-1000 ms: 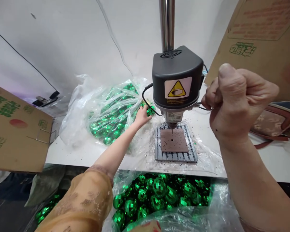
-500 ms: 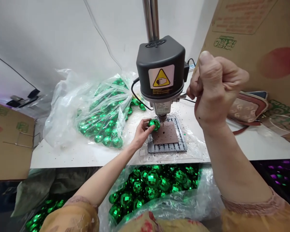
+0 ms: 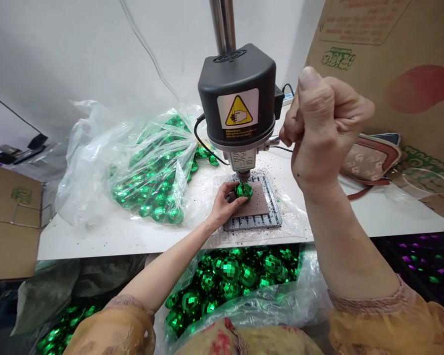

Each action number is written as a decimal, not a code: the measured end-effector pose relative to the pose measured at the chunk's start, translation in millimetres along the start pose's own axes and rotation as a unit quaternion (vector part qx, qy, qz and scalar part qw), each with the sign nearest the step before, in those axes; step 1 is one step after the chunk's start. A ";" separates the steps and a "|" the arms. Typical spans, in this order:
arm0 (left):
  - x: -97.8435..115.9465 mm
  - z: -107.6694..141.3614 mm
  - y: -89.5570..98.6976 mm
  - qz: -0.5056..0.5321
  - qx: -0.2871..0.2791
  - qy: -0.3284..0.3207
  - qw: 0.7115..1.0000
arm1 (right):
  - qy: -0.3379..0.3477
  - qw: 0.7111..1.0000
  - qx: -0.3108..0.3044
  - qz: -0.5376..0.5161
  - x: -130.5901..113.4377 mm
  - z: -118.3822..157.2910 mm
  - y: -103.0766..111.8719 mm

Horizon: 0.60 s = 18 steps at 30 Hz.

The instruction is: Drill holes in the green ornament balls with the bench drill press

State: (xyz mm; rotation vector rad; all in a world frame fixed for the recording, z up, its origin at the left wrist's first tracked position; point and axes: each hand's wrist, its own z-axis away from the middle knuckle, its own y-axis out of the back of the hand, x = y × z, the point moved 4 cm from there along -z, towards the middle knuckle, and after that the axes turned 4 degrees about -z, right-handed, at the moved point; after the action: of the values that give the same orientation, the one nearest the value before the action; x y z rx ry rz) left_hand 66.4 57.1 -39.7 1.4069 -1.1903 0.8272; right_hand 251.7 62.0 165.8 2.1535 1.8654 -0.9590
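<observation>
Between the thumb and fingers of my left hand (image 3: 225, 203) is a shiny green faceted ball (image 3: 243, 191), pinched from its left side. It sits directly under the chuck (image 3: 243, 174) of a small black bench drill press (image 3: 237, 93). Whether the drill bit touches the ball cannot be made out. Beneath the ball lies a brown square board (image 3: 258, 199) on the slotted metal base (image 3: 275, 217). My right hand (image 3: 325, 128) is raised in a fist at the drill's right side, closed round the end of its feed lever (image 3: 272, 142), mostly hidden by the fingers.
A clear plastic bag of green balls (image 3: 151, 182) lies on the white table (image 3: 114, 241) to the left. More green balls (image 3: 229, 268) fill an open bag below the table's front edge. A purse (image 3: 370, 158) and a large cardboard box (image 3: 377, 64) stand at right. Dark shavings surround the base.
My left hand has brought the green ball slightly right, from beside the drill bit to under the chuck. My right hand keeps its grip on the lever. The whole view has shifted a little.
</observation>
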 end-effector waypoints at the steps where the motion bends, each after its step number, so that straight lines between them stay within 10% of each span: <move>1: -0.1 1.3 0.1 -0.023 -0.001 -0.011 1.000 | 0.004 1.000 -0.001 -0.001 -0.5 0.4 0.0; 18: -0.3 8.6 -9.6 -0.015 -0.021 -0.023 0.999 | 0.061 0.992 0.083 -0.067 -3.5 27.3 9.8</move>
State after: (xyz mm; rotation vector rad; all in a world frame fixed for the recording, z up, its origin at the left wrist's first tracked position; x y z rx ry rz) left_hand 74.5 48.2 -44.4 1.4129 -1.2129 0.7479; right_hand 250.6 43.4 143.3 2.2513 2.0796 -1.0654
